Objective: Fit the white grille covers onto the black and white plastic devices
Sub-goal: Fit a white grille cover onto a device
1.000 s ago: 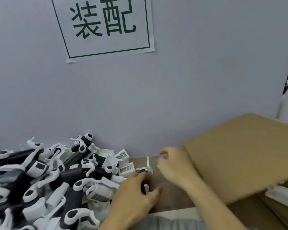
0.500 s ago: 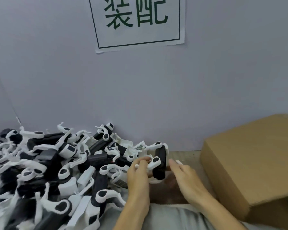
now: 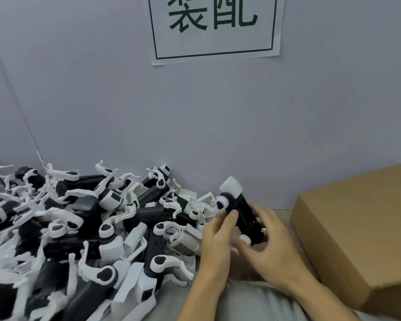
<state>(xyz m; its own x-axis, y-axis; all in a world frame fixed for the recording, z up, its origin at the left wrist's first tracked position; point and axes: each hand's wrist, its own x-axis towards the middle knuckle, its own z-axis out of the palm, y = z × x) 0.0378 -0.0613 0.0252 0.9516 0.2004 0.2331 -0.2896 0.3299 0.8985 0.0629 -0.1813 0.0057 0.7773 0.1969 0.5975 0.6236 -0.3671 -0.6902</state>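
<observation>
Your left hand and right hand both curl round one black and white device held tilted above the table beside the heaped pile, where, in my judgement, a loose grip risks dropping it.

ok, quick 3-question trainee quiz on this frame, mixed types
1. True or false: both hands are on one device.
2. The cardboard box lies on which side of the hands? A) the person's left B) the person's right
3. Fill in: the pile of devices sits against the ___.

Key: 1 true, left hand and right hand both hold it; 2 B; 3 wall.
</observation>
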